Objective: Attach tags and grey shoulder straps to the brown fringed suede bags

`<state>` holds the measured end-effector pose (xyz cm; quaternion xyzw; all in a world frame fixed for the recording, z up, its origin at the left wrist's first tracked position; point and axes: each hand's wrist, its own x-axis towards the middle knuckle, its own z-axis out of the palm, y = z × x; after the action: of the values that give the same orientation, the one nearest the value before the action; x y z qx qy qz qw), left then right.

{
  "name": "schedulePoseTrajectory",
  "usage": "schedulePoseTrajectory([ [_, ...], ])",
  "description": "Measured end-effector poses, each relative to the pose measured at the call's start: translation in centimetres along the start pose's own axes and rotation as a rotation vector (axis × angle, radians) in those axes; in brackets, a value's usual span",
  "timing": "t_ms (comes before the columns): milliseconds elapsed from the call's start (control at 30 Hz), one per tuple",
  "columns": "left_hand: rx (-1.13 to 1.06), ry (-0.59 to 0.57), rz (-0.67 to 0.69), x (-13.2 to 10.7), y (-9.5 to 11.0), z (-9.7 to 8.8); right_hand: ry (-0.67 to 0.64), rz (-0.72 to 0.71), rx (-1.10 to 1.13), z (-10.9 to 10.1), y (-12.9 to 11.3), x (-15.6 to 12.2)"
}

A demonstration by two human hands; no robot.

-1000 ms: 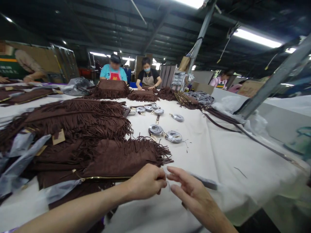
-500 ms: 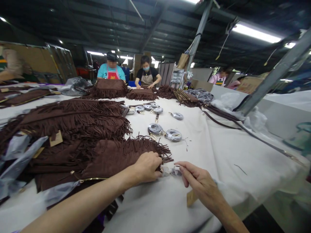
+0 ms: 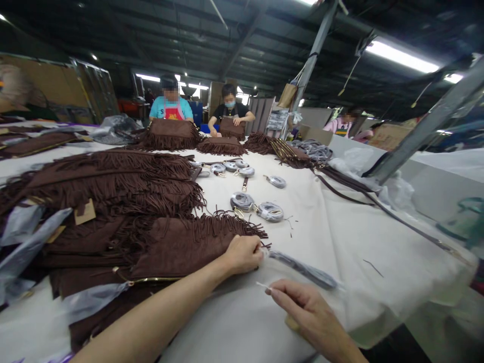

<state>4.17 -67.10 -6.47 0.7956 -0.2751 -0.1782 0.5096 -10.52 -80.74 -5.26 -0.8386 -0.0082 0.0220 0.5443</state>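
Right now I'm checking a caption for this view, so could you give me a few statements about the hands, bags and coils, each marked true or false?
1. The right hand holds a thin white strip at its fingertips. True.
2. The left hand lies flat with its fingers spread. False: the left hand has its fingers curled, at the right end of a brown fringed bag.
3. Several plastic-wrapped coils lie on the pale table beyond both hands. True.
4. The fringed bags are bright white. False: they are dark brown.
5. A gold-toned zip shows to the left of both hands. True.
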Motion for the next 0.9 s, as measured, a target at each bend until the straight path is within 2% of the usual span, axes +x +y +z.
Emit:
schedulePoseTrajectory([
  [200,-0.547,-0.005,-0.186,1.7,-0.9,-2.3,0.134,0.039,0.105,0.9,0.3,2.9],
  [333,-0.843,0.058,-0.193,1.5,-1.8,-3.2,0.219,-0.015,0.139,0.8,-0.2,5.5],
  [433,-1.008,0.064,-0.188,1.1,-2.5,-3.6,0.244,-0.084,0.127,0.7,-0.5,7.2],
  [700,-1.191,0.03,-0.192,1.0,-3.6,-3.8,0.182,-0.14,-0.058,1.4,-0.7,9.5],
  [900,-1.216,0.041,-0.202,1.1,-3.4,-3.6,0.102,-0.144,-0.154,0.7,-1.1,10.1],
])
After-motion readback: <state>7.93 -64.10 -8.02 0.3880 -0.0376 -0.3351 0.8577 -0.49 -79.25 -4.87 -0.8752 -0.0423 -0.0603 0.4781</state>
